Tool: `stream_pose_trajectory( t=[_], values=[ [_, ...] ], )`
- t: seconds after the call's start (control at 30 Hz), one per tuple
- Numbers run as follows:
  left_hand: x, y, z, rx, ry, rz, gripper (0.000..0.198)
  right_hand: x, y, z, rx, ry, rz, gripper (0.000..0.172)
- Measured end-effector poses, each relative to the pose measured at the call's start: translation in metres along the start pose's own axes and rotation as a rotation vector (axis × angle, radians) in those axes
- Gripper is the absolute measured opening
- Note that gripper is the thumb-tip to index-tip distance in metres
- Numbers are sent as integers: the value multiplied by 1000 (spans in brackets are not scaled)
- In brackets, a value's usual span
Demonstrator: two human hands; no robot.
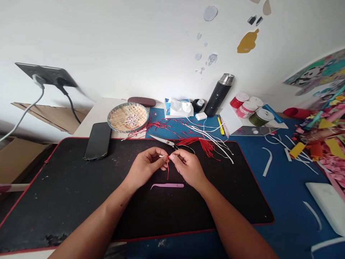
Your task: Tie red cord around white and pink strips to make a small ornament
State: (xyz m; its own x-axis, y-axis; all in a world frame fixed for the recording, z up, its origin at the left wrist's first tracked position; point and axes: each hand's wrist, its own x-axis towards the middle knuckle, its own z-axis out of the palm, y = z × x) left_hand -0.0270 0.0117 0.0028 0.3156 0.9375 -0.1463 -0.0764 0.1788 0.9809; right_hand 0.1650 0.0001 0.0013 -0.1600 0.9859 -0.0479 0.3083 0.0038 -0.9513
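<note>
Over the middle of a black desk mat (81, 201), my left hand (147, 166) and my right hand (188, 166) meet with fingertips pinched together. Between them they hold a short red cord (168, 166) tied round a small white piece; its loose end hangs down toward the mat. Pink tweezers (167, 186) lie flat on the mat just below the hands. Scissors (165, 141) rest just beyond the hands, beside a bundle of red cords (201, 143) and white strips (215, 142).
A black phone (98, 141) lies at the mat's far left corner, next to a woven basket (128, 117) holding small pieces. Tissue box (178, 107), black flask (219, 94) and ribbon rolls (250, 108) stand along the wall. Coloured scraps (326, 140) pile up at right.
</note>
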Motion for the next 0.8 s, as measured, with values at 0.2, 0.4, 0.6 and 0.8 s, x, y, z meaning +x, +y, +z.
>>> stream_pose_trajectory(
  t=[0.2, 0.4, 0.6, 0.8],
  values=[
    [-1, -2, 1, 18, 10, 6, 34, 0, 0, 0, 9, -3, 15, 28],
    [-2, -2, 5, 14, 26, 2, 36, 0, 2, 1, 11, 1, 3, 28],
    [-1, -1, 4, -58, 5, -26, 38, -1, 1, 0, 15, -3, 12, 28],
    [1, 4, -4, -137, -45, -106, 36, 0, -1, -5, -24, -27, -37, 26]
  ],
)
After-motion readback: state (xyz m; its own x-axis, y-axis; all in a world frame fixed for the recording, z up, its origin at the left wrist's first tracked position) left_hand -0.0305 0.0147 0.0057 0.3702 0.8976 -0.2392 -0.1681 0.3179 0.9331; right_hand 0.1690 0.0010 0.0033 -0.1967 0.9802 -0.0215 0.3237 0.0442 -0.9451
